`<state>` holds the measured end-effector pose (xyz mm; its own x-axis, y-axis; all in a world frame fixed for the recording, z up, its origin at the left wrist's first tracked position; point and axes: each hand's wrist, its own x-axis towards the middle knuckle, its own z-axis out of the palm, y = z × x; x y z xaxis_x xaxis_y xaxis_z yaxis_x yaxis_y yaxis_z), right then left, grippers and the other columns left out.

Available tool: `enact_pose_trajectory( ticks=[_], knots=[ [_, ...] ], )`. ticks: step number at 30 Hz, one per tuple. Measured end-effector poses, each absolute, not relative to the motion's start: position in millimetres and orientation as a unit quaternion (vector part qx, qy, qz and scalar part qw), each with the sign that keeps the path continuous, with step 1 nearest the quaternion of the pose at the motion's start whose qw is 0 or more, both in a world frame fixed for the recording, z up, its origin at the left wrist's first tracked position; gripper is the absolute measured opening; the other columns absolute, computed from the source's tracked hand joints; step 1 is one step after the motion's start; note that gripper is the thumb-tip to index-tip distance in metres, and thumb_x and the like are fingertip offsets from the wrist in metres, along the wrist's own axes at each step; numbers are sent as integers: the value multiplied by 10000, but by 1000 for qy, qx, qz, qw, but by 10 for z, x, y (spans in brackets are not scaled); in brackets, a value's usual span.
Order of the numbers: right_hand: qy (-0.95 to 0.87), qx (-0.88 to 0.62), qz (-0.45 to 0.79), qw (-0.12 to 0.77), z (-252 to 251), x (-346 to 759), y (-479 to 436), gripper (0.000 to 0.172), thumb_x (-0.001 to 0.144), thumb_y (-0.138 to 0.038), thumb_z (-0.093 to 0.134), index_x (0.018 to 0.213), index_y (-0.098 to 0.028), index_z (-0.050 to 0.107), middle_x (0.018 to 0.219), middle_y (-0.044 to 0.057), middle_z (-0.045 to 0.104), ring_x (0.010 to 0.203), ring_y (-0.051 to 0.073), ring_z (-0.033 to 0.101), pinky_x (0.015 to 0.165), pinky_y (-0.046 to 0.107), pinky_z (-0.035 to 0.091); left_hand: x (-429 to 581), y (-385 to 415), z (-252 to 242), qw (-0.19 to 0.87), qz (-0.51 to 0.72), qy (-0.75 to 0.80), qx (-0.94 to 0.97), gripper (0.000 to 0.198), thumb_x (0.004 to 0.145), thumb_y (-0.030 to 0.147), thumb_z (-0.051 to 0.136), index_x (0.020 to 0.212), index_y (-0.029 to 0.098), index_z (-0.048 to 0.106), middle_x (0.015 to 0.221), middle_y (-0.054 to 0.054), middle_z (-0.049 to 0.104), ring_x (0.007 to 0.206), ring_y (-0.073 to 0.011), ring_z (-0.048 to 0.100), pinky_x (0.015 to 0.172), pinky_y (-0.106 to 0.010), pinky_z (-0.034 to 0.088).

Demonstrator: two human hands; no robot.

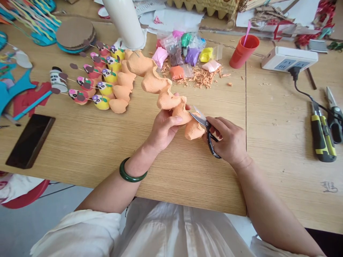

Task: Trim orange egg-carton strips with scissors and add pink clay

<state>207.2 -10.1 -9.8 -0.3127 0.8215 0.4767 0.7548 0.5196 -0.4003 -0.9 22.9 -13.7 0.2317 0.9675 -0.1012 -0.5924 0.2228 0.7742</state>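
Left grip (163, 128): fingers curled tight around the near end of the orange egg-carton strip (152, 80), thumb pressed on top of it. The hand is lifted just above the tabletop (93, 142), about midway along the near edge. A green bangle (132, 173) sits on that wrist.

Right grip (229, 141): closed through the black loop handles of the small scissors (206, 126). The blades are slightly parted, tips pointing left. They bite into the strip where its last cup (193, 130) joins the rest; that cup rests against my right fingers.

The strip runs from my hands away toward the far edge, bending left, and ends beside a white cylinder (124, 21).

Left of the strip: rows of painted cup figures (103, 85) in yellow and pink, touching plain orange cups.

Beyond the strip's middle: orange offcuts (203, 76) and small bags of coloured clay (184, 50).

Toward the far right corner: red cup (243, 51) with a pink straw, then a white power strip (289, 59).

Right edge: yellow-black utility knife (323, 135). Left edge: dark phone (30, 140), lying flat.
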Motion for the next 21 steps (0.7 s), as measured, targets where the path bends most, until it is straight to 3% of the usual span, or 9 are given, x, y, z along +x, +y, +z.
enact_pose_trajectory(
  ticks=[12,21],
  knots=[
    [-812,-504,69,287,-124,2123,-96,220,929,-226,596,1093,-200,741,713,19,667,549,126,533,512,265,378,-13,248,-166,708,524,331,339,564,684,261,811,1219,278,633,1053,-10,743,1085,-227,693,871,-323,576],
    [-778,-545,97,297,-140,2149,-88,231,964,-395,636,983,-195,749,659,11,629,553,129,508,524,270,353,2,231,-147,696,527,341,348,532,694,272,828,1193,268,644,1113,-27,727,1153,-247,685,913,-339,608]
  ],
)
